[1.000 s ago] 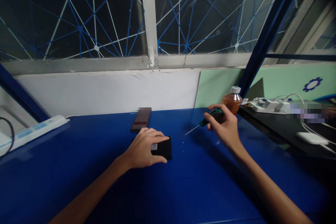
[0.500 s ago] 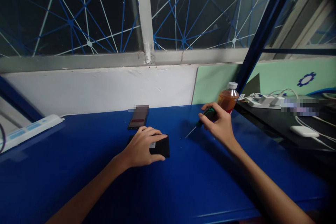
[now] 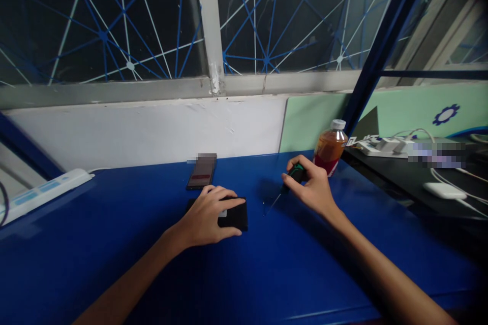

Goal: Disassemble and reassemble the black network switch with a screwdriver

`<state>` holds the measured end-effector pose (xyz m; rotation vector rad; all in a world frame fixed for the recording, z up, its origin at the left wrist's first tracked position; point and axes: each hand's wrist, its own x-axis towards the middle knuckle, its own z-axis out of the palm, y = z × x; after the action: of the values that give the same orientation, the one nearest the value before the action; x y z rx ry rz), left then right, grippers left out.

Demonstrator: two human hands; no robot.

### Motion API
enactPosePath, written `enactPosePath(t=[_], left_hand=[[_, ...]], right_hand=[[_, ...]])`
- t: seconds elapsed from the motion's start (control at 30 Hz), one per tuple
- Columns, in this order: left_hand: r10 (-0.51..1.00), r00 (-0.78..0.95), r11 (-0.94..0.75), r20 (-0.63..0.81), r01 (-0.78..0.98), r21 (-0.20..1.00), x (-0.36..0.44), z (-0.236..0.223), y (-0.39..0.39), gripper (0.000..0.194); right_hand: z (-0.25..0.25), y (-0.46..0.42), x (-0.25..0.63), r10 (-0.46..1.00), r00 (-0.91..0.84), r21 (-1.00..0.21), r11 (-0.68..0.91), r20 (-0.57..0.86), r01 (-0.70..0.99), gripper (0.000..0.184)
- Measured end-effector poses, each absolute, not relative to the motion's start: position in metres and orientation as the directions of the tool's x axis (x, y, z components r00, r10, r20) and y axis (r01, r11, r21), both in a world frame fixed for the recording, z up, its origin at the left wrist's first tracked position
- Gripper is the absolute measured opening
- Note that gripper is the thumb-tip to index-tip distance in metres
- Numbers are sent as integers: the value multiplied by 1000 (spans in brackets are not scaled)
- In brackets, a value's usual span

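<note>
My left hand [image 3: 208,216] lies over a flat black rectangular case [image 3: 238,216] on the blue table, thumb along its near edge and fingers across its top. A small pale label shows between them; the rest of the case's left side is covered. In my right hand [image 3: 310,183] is a screwdriver [image 3: 296,172] with a dark green and black handle. Its thin shaft slants down to the left, the tip close to the tabletop. Beside the tip are tiny bright bits [image 3: 264,203], perhaps screws, too small to make out. The tip lies right of the case, apart from it.
A phone [image 3: 202,170] rests behind the case. A bottle of amber drink [image 3: 331,147] stands beyond my right hand. At the far left is a white power strip [image 3: 49,193]. A black side table [image 3: 404,177] at right carries cables, plugs and a white adapter [image 3: 445,191].
My right hand has moved slightly left and toward me with the screwdriver, its tip now closer to the tiny bits. My left hand stays on the case.
</note>
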<state>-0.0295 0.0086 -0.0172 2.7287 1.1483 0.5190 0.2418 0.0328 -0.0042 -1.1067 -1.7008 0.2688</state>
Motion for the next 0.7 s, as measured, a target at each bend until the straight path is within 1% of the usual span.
enactPosePath(t=[0.13,0.23,0.3,0.4,0.47,0.53,0.7], left_hand=[[716,645,-698,267,668,256,-28,-17,7,62],[714,631,-700,304,659,275,-24,-16,4,55],[707,615,-706,349,641,301,-19,-16,2,43],[688,595,-724,416,602,336,-12,-17,-1,28],[665,598,-745,448,576,337,-8,-19,-3,23],[643,610,-763,463,559,324,-4,-20,-5,20],[619,612,-781,493,547,301,2,-22,-7,14]], right_hand=[[-5,34,241,766,-31,-632,552,642,544,10],[-5,35,241,777,-2,-669,543,629,507,11],[-6,35,241,801,26,-722,526,599,449,12],[-4,33,238,841,59,-813,498,537,301,14],[-2,31,236,862,71,-853,481,503,204,15],[0,29,234,874,78,-873,467,480,141,16],[3,26,230,887,69,-889,453,457,71,17]])
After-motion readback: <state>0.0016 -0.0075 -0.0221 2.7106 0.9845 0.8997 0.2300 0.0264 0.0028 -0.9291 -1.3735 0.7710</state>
